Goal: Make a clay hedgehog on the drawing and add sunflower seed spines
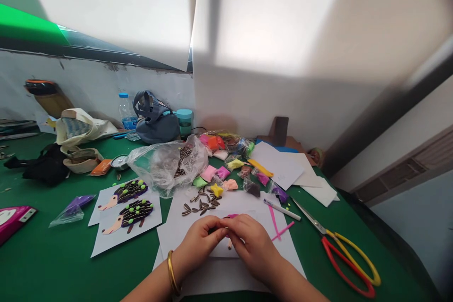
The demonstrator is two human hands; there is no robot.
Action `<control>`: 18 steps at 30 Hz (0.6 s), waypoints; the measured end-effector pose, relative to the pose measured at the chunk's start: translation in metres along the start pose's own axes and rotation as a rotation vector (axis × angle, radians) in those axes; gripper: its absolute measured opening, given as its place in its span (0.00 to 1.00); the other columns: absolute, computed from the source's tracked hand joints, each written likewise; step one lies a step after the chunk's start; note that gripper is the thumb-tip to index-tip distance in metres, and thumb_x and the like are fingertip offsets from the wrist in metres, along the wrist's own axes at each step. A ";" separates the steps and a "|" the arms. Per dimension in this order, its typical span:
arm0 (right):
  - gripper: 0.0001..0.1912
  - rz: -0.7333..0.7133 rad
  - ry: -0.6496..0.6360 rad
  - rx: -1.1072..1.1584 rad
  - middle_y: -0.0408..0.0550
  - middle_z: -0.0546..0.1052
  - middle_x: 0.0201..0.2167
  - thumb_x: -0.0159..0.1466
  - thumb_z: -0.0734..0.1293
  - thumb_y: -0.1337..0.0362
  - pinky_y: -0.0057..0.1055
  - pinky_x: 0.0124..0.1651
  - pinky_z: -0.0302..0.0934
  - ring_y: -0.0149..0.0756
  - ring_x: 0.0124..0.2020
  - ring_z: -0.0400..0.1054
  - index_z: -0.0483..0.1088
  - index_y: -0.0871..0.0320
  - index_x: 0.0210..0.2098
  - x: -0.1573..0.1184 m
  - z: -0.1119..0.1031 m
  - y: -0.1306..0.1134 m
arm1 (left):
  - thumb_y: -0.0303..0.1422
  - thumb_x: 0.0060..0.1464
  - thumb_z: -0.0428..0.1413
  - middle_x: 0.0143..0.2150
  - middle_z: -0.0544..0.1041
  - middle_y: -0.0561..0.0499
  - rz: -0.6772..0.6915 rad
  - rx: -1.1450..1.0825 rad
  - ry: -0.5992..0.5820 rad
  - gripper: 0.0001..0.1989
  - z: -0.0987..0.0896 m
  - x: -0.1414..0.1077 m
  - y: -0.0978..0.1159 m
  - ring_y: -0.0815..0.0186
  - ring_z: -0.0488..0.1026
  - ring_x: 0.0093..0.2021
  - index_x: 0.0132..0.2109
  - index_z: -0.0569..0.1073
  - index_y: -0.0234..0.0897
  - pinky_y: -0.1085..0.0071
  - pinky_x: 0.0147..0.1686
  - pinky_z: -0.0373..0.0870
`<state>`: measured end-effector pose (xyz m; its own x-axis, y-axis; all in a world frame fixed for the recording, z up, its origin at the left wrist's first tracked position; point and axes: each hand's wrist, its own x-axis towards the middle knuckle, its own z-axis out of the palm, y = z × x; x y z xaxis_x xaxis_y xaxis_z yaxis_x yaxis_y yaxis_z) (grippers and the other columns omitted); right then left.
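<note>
My left hand (202, 239), with a gold bangle on the wrist, and my right hand (254, 241) meet fingertip to fingertip above the white paper (191, 269). Both have their fingers pinched together; whatever is between them is hidden. Just behind the fingers shows a bit of magenta clay (232, 216), and a small peach piece (230, 245) lies below them. Striped sunflower seeds (204, 206) are scattered on the paper beyond my left hand, near a yellow clay piece (216, 190). To the right of my right hand lie pink strips (275, 226) and a pen (282, 209).
Large scissors (325, 233) lie half open at right. Two hedgehog pictures (138, 213) of clay and seeds are at left. Behind are a plastic bag of seeds (159, 165), clay packets (222, 172), paper sheets (279, 165), a blue bag (155, 125) and a water bottle (128, 115).
</note>
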<state>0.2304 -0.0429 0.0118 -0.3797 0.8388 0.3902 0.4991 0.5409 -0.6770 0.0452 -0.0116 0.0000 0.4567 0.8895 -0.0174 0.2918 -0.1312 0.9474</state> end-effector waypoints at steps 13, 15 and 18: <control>0.12 0.172 0.034 -0.129 0.44 0.78 0.34 0.63 0.61 0.72 0.29 0.36 0.63 0.36 0.34 0.71 0.71 0.53 0.43 -0.014 -0.002 0.017 | 0.41 0.58 0.52 0.30 0.75 0.51 -0.008 0.200 0.152 0.13 -0.016 0.001 -0.005 0.63 0.71 0.33 0.31 0.73 0.38 0.70 0.35 0.66; 0.09 0.175 0.058 -0.089 0.46 0.78 0.36 0.65 0.61 0.71 0.30 0.38 0.65 0.37 0.36 0.71 0.71 0.54 0.40 -0.013 -0.003 0.015 | 0.40 0.59 0.51 0.31 0.76 0.51 0.000 0.250 0.138 0.13 -0.018 0.000 -0.007 0.63 0.72 0.34 0.31 0.74 0.38 0.70 0.36 0.66; 0.09 0.130 0.105 -0.062 0.48 0.77 0.37 0.64 0.62 0.72 0.33 0.42 0.65 0.39 0.40 0.71 0.71 0.54 0.37 -0.012 -0.003 0.016 | 0.37 0.59 0.52 0.33 0.77 0.51 0.002 0.352 0.104 0.11 -0.021 -0.004 -0.010 0.63 0.72 0.35 0.33 0.75 0.39 0.69 0.37 0.66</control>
<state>0.2450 -0.0447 -0.0021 -0.2272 0.9020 0.3671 0.5867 0.4277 -0.6877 0.0223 -0.0046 -0.0030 0.3748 0.9265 0.0345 0.5705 -0.2598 0.7791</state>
